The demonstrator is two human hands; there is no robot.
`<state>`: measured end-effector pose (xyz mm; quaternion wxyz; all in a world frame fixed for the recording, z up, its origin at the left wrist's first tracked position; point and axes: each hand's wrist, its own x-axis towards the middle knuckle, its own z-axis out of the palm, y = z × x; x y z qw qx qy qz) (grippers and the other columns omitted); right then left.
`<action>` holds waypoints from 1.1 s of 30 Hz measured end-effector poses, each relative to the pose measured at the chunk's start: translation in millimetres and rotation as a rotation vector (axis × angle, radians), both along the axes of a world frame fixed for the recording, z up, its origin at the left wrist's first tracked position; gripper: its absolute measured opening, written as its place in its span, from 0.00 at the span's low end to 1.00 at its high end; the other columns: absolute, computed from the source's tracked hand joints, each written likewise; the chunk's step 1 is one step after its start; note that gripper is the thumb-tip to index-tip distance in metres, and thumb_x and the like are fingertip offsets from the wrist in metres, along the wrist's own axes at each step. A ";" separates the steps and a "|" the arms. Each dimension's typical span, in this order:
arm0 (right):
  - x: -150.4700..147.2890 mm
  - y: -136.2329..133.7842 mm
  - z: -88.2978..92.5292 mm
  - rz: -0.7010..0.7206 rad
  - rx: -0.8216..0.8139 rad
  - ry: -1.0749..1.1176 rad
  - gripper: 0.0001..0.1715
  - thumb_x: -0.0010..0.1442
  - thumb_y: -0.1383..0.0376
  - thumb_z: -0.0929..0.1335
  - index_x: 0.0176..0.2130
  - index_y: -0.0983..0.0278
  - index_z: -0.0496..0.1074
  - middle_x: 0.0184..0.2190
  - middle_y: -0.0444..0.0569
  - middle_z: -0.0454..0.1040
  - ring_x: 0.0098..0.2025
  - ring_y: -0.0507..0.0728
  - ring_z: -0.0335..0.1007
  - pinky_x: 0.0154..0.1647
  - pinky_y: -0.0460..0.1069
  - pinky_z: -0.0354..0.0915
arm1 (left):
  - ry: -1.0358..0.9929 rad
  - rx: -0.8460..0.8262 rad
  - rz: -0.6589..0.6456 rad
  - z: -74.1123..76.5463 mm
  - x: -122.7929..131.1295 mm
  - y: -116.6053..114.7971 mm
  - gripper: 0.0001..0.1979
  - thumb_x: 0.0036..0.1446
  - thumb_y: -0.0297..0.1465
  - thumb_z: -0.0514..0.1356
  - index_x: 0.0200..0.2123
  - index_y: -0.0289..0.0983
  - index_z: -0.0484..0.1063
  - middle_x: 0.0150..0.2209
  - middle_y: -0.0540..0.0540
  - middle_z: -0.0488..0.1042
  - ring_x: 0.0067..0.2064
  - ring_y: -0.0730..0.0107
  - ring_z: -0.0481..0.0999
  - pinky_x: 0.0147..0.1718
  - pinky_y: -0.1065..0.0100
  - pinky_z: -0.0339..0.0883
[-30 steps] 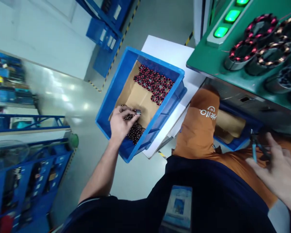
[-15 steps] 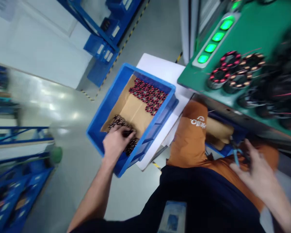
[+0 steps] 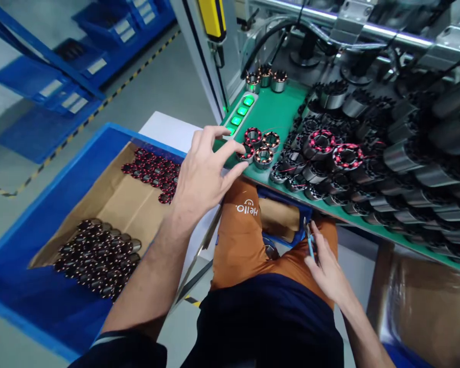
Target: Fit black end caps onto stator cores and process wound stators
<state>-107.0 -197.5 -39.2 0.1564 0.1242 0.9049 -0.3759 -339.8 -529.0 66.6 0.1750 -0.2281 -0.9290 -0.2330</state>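
Note:
My left hand (image 3: 207, 171) reaches over the corner of the green worktop (image 3: 283, 110), fingers apart, with nothing in it. Its thumb and fingertips are beside a motor stator with red windings (image 3: 247, 152); whether they touch it I cannot tell. Close by stand another red-wound stator (image 3: 253, 136) and two copper-wound ones, the nearer a copper-wound stator (image 3: 263, 158). Low over my lap, my right hand (image 3: 326, 266) is closed around small cutting pliers (image 3: 309, 239) with light blue handles, jaws pointing up and away from me.
A blue bin (image 3: 19, 240) at left holds a red-wound stator group (image 3: 153, 171) and a copper-wound stator group (image 3: 99, 258) on cardboard (image 3: 126, 214). Stacked stators (image 3: 406, 174) crowd the worktop's right. Green lit buttons (image 3: 242, 111) line its left edge; machine parts (image 3: 352, 30) stand behind.
My left hand has left the copper-wound stators in the bin and moved right to the worktop corner. The view has turned toward the worktop. The pliers stay in my right hand.

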 end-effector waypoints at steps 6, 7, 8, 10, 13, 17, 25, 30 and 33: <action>26.1 8.0 -16.6 -0.068 -0.083 -0.108 0.47 0.76 0.52 0.65 0.86 0.58 0.63 0.78 0.62 0.78 0.79 0.75 0.77 0.83 0.76 0.69 | 0.014 0.130 -0.017 -2.1 -7.9 -8.9 0.10 0.74 0.44 0.73 0.46 0.45 0.86 0.66 0.42 0.84 0.71 0.43 0.80 0.74 0.34 0.77; 28.8 6.5 -15.4 -0.063 -0.105 -0.121 0.41 0.76 0.53 0.65 0.81 0.57 0.69 0.71 0.60 0.84 0.73 0.74 0.82 0.79 0.75 0.73 | 0.015 0.193 -0.016 1.9 0.4 -8.3 0.10 0.73 0.44 0.74 0.46 0.45 0.86 0.64 0.45 0.86 0.69 0.46 0.82 0.73 0.36 0.78; 30.8 3.5 -12.1 -0.055 -0.131 -0.120 0.36 0.76 0.54 0.66 0.77 0.56 0.74 0.64 0.57 0.88 0.67 0.73 0.86 0.76 0.74 0.76 | 0.018 0.267 -0.016 6.7 11.7 -6.2 0.09 0.72 0.43 0.75 0.45 0.45 0.85 0.62 0.46 0.87 0.66 0.49 0.85 0.71 0.39 0.80; 31.9 -6.9 1.2 -0.019 -0.214 -0.068 0.33 0.75 0.60 0.66 0.74 0.55 0.77 0.56 0.53 0.90 0.58 0.69 0.88 0.68 0.68 0.81 | 0.003 0.400 -0.030 17.2 40.7 2.2 0.06 0.69 0.37 0.76 0.45 0.46 0.84 0.56 0.49 0.90 0.59 0.53 0.90 0.63 0.45 0.85; 24.4 -28.3 32.9 0.061 -0.371 0.125 0.38 0.74 0.69 0.68 0.78 0.53 0.75 0.55 0.50 0.89 0.52 0.62 0.88 0.62 0.59 0.82 | -0.077 0.398 -0.095 27.1 84.2 19.9 0.07 0.65 0.34 0.77 0.42 0.48 0.82 0.52 0.49 0.90 0.52 0.55 0.90 0.50 0.50 0.88; 6.5 -48.2 72.5 0.123 -0.483 0.334 0.47 0.73 0.74 0.68 0.83 0.46 0.70 0.58 0.48 0.85 0.51 0.60 0.83 0.59 0.56 0.81 | -0.125 0.360 -0.216 19.3 113.2 40.5 0.09 0.67 0.34 0.78 0.41 0.48 0.80 0.50 0.47 0.89 0.48 0.58 0.90 0.43 0.55 0.87; 3.3 -48.7 84.0 0.102 -0.526 0.392 0.53 0.66 0.76 0.68 0.82 0.48 0.71 0.66 0.48 0.82 0.59 0.62 0.78 0.66 0.60 0.80 | -0.067 0.419 -0.272 -0.3 121.5 53.7 0.14 0.65 0.36 0.83 0.41 0.44 0.81 0.47 0.50 0.89 0.44 0.67 0.89 0.36 0.64 0.82; 4.5 -47.5 82.6 0.101 -0.493 0.409 0.51 0.66 0.76 0.68 0.81 0.48 0.72 0.70 0.48 0.83 0.58 0.62 0.80 0.62 0.60 0.81 | -0.202 0.373 -0.227 0.3 131.4 55.1 0.08 0.70 0.37 0.79 0.44 0.52 0.84 0.52 0.53 0.89 0.48 0.61 0.90 0.39 0.57 0.86; 5.5 -45.8 84.4 0.092 -0.394 0.409 0.51 0.65 0.75 0.69 0.81 0.49 0.74 0.66 0.49 0.85 0.57 0.64 0.81 0.60 0.61 0.82 | -0.225 0.390 -0.235 -0.3 133.6 57.1 0.09 0.67 0.39 0.81 0.44 0.55 0.84 0.52 0.54 0.89 0.48 0.58 0.90 0.41 0.54 0.88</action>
